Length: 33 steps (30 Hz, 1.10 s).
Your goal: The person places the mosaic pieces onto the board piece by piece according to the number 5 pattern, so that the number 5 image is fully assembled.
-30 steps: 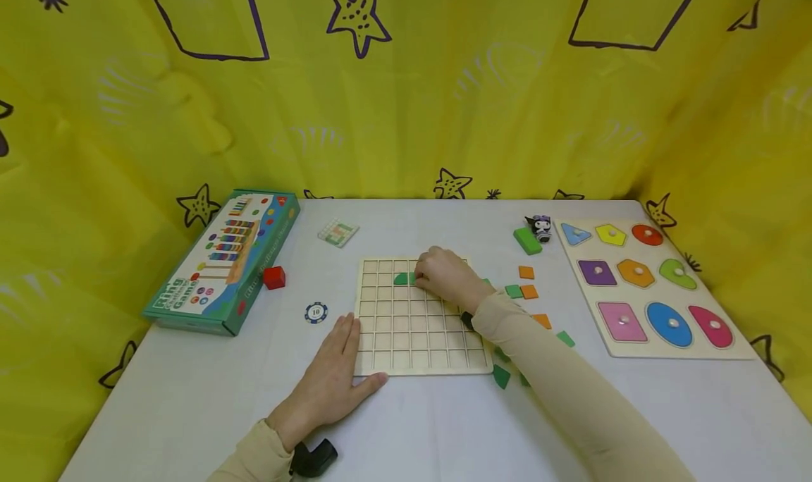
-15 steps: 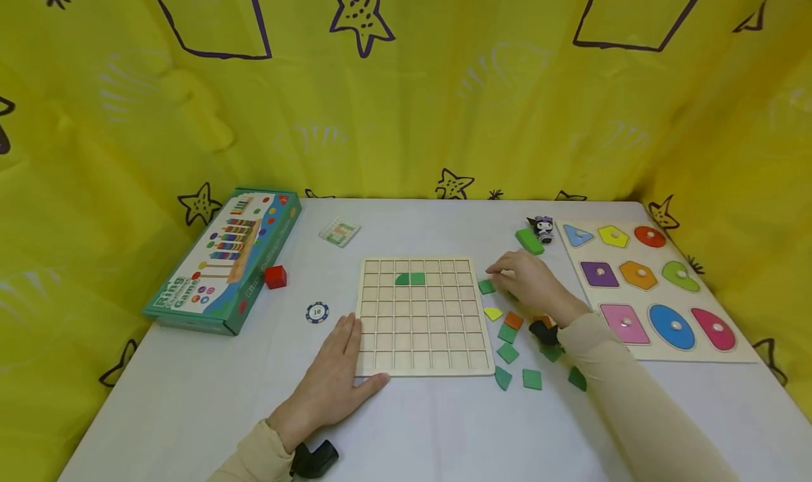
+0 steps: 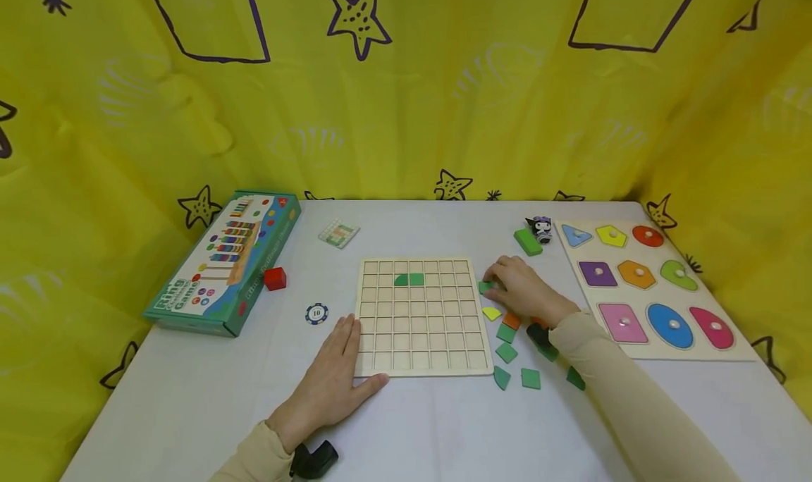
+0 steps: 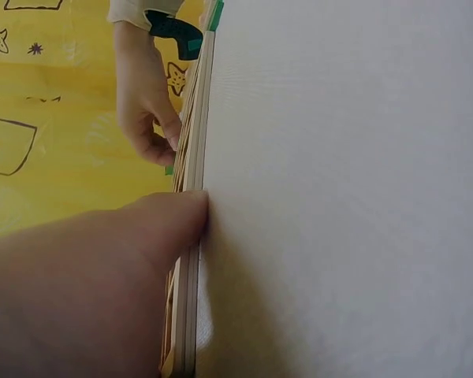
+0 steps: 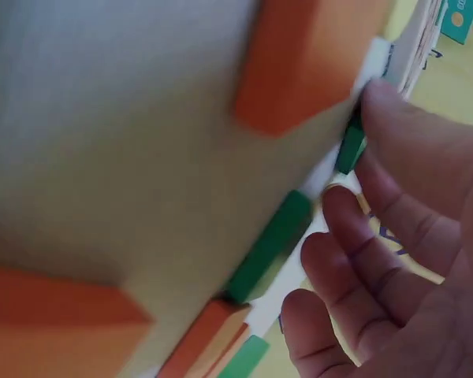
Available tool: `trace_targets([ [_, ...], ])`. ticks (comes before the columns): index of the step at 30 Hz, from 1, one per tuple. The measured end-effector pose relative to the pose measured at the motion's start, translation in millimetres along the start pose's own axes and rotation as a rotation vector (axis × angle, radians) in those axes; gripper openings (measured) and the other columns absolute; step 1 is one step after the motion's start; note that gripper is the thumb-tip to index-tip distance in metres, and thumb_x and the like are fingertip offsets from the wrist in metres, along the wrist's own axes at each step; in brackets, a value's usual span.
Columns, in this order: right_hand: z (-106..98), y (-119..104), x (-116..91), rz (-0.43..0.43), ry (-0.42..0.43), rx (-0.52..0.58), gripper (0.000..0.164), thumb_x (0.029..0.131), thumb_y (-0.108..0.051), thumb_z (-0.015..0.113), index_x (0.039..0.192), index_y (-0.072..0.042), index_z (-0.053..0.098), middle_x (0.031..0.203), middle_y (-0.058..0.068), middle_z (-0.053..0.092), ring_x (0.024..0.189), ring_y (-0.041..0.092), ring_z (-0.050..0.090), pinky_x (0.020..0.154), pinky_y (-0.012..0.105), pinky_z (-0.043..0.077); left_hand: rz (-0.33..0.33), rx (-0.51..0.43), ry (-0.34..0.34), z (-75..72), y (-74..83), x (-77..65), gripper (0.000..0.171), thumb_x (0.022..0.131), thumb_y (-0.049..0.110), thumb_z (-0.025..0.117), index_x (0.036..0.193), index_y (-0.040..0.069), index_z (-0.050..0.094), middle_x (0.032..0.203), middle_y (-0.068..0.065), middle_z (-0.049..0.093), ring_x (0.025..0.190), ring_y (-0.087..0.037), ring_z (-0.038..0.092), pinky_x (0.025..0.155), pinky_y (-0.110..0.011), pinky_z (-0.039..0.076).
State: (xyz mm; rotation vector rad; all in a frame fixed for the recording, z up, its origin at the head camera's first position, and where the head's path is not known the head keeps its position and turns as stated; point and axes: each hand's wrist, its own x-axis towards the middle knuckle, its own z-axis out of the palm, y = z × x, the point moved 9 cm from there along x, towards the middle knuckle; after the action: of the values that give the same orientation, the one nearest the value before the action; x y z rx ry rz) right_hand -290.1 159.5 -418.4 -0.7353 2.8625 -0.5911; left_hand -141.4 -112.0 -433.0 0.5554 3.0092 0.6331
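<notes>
A wooden grid board [image 3: 419, 323] lies in the middle of the table. In its upper part, a green quarter-round tile [image 3: 401, 280] and a green square tile [image 3: 416, 279] sit side by side. My left hand [image 3: 330, 376] rests at the board's lower left corner with straight fingers, its thumb along the front edge. To the right of the board, my right hand [image 3: 523, 288] has its thumb and index finger around a green tile [image 5: 351, 148] on the table. That same green tile [image 3: 485, 287] shows partly past the fingertips in the head view.
Several loose tiles, including a yellow tile [image 3: 491, 313] and a green square [image 3: 531, 378], lie right of the board. A shape puzzle board [image 3: 656, 292], green block [image 3: 528, 242] and figurine [image 3: 540, 228] stand farther right. Leftward are a box [image 3: 222, 263], red cube [image 3: 275, 279] and poker chip [image 3: 316, 313].
My right hand has left the green square in the grid and moved right to another green tile beside the board, its fingers now closing around it. The left hand has stayed put.
</notes>
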Motion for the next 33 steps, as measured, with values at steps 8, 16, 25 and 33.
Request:
trace_targets([
  [8, -14.6, -25.4, 11.9, 0.04, 0.153, 0.235, 0.028, 0.09, -0.017, 0.073, 0.11, 0.001, 0.067, 0.103, 0.012, 0.065, 0.096, 0.029, 0.058, 0.087, 0.045, 0.048, 0.01, 0.004, 0.014, -0.6, -1.9, -0.3, 0.094, 0.092, 0.053, 0.059, 0.147, -0.015, 0.025, 0.154, -0.03, 0.021, 0.144, -0.041, 0.014, 0.114, -0.049, 0.019],
  [16, -0.9, -74.0, 46.1, -0.108, 0.107, 0.12, 0.011, 0.086, -0.018, 0.077, 0.086, -0.008, 0.072, 0.086, 0.0, 0.066, 0.084, 0.021, 0.056, 0.078, 0.037, 0.049, 0.008, -0.009, 0.015, 0.1, -2.0, -0.6, 0.094, 0.093, 0.054, 0.059, 0.147, -0.015, 0.025, 0.154, -0.03, 0.02, 0.144, -0.041, 0.014, 0.114, -0.05, 0.019],
  [25, 13.3, -87.1, 60.6, -0.16, 0.034, 0.003, 0.007, 0.087, -0.015, 0.076, 0.084, -0.009, 0.074, 0.083, -0.002, 0.066, 0.084, 0.02, 0.057, 0.079, 0.036, 0.049, 0.011, 0.02, 0.016, 0.3, -2.2, -1.1, 0.096, 0.092, 0.055, 0.06, 0.147, -0.014, 0.024, 0.154, -0.029, 0.02, 0.144, -0.04, 0.015, 0.114, -0.048, 0.02],
  [33, 6.2, -90.8, 43.6, -0.285, 0.05, -0.051, 0.01, 0.091, -0.008, 0.07, 0.097, -0.005, 0.078, 0.104, 0.009, 0.066, 0.096, 0.027, 0.057, 0.086, 0.04, 0.048, 0.017, 0.001, 0.019, 0.6, -2.0, -0.5, 0.094, 0.093, 0.055, 0.058, 0.147, -0.014, 0.025, 0.154, -0.029, 0.021, 0.144, -0.04, 0.015, 0.114, -0.049, 0.019],
])
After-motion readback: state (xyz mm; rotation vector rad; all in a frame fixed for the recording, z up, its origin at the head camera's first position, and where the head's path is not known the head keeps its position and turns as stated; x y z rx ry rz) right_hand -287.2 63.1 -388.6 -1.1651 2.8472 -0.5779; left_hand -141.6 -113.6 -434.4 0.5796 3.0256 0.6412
